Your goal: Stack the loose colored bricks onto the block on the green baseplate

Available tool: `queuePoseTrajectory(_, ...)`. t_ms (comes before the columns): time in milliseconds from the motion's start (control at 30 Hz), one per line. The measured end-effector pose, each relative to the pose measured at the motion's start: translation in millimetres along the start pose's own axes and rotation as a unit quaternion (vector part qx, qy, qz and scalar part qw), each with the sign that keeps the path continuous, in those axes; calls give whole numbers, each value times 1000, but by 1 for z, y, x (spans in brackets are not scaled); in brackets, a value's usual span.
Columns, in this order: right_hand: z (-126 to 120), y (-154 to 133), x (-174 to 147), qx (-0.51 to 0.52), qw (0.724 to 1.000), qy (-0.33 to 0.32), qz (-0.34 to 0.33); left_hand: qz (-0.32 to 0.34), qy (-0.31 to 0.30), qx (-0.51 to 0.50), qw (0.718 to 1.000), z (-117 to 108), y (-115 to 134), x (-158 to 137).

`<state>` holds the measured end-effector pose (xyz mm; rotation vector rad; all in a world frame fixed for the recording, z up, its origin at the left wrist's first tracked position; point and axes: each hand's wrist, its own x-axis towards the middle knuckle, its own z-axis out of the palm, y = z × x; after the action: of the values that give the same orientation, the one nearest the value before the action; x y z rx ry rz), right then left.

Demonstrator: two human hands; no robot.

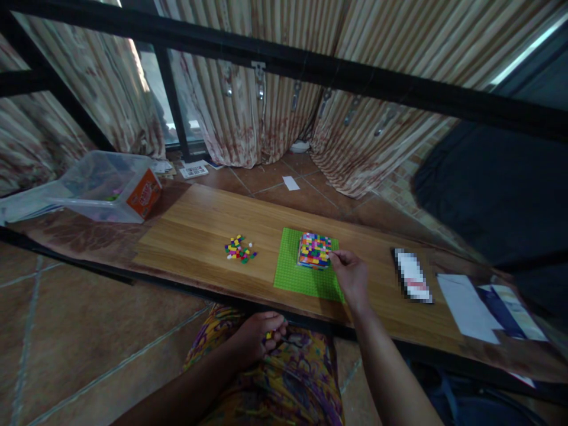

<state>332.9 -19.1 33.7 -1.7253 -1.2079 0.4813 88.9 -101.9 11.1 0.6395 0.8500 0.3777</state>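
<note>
Lap (288, 384); right hand (352, 278) at brick block (314, 249) (left hand (265, 331) clutching yellow piece (268, 335)).

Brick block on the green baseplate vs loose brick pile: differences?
- The brick block is packed into a compact stack; the loose pile is scattered, separate pieces.
- The block sits on the green baseplate; the pile lies directly on the wooden tabletop.
- The right hand has its fingertips at the block's edge; no hand is at the pile.
Shared: both mix small bricks of several colours, yellow and green among them.
</note>
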Motion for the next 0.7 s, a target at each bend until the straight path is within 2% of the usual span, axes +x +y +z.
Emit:
queuePoseTrajectory(233, 6, -6, -1, -6, 1000, -16, -21, -11, 20, -54, 998, 3, -4, 2)
queuePoseTrajectory(333, 2, -7, -15, -16, 999, 24, -30, -8, 30, -63, 998, 3, -6, 0)
queuePoseTrajectory(400, 0, -10, -33, -10, 1000, 16, -24, -3, 43, -66, 997, 4, -4, -4)
queuePoseTrajectory(500, 0, -18, -72, 40, 995, -94, -1, 9, 51, -65, 997, 8, 2, -7)
queuePoseTrajectory(600, 2, -29, -112, 42, 969, -242, -11, 27, 26, -54, 998, 11, 5, -6)
queuePoseTrajectory(700, 5, -33, -137, 40, 954, -296, -9, 33, 7, -51, 998, 11, 3, -4)
